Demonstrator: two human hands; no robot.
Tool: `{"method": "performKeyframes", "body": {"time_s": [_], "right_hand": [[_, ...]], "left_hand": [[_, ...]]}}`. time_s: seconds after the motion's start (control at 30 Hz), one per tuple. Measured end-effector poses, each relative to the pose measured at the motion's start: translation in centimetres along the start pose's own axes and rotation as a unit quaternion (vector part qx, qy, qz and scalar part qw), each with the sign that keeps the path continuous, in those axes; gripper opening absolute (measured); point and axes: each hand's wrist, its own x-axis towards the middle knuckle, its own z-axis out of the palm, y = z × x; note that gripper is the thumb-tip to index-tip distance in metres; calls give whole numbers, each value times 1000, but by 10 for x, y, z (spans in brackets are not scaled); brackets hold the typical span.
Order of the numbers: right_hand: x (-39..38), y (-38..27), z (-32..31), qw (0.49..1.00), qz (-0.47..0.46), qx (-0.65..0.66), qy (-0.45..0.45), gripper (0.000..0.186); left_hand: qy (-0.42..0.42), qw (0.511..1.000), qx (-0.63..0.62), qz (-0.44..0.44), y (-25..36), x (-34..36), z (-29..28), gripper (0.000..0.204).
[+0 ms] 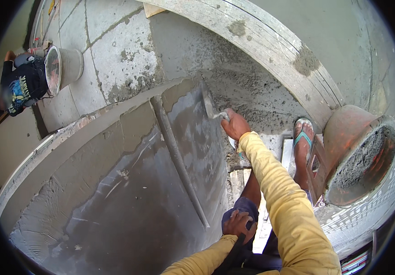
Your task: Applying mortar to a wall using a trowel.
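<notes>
My right hand (237, 125) is closed round the handle of a trowel (209, 101). The trowel's grey blade lies against the upper right edge of a freshly plastered wall (128, 215). A straight narrow strip (179, 158) runs down this wall's wet grey surface, left of the trowel. My left hand (240, 224) rests on my bent knee in dark shorts, its fingers apart and holding nothing I can see. Yellow sleeves cover both my arms.
A bucket of wet mortar (361, 156) stands tilted at the right, near my sandalled foot (303, 133). A curved wooden form (270, 41) arches across the top. Mortar lies on the ground beyond the trowel. At far left, another person (23, 85) is beside a bucket (64, 68).
</notes>
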Motion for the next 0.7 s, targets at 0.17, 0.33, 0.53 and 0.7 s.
{"method": "performKeyframes", "body": {"time_s": [0.17, 0.33, 0.53, 0.7], "right_hand": [[27, -22, -11, 999, 0, 31, 33, 34], [3, -32, 6, 996, -69, 43, 26, 30], [-136, -15, -13, 998, -69, -2, 14, 50], [-281, -84, -53, 982, -59, 178, -29, 35]], "left_hand": [[-4, 1000, 7, 4, 2, 1, 3, 37], [-22, 999, 22, -5, 7, 0, -6, 39], [6, 999, 29, 19, 22, 6, 4, 34], [-60, 991, 42, -114, -15, 13, 12, 61]]}}
